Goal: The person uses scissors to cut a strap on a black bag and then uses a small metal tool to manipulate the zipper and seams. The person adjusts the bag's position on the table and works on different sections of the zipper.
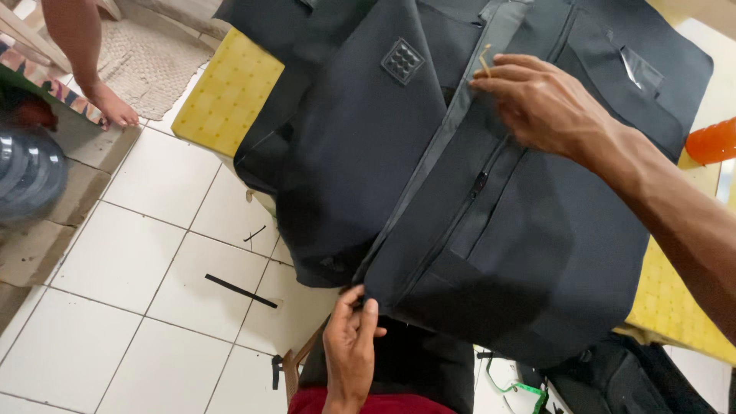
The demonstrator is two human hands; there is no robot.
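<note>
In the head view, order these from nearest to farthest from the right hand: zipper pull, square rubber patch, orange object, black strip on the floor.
From the right hand:
1. Zipper pull, just below it.
2. Square rubber patch, to its left.
3. Orange object, at the right edge.
4. Black strip, on the floor tiles, lower left.

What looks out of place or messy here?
Black strips lie loose on the white tile floor, like offcuts. The black bag panel hangs over the yellow table's edge, pinched by the left hand and pressed by the right hand. No damage shows.
</note>
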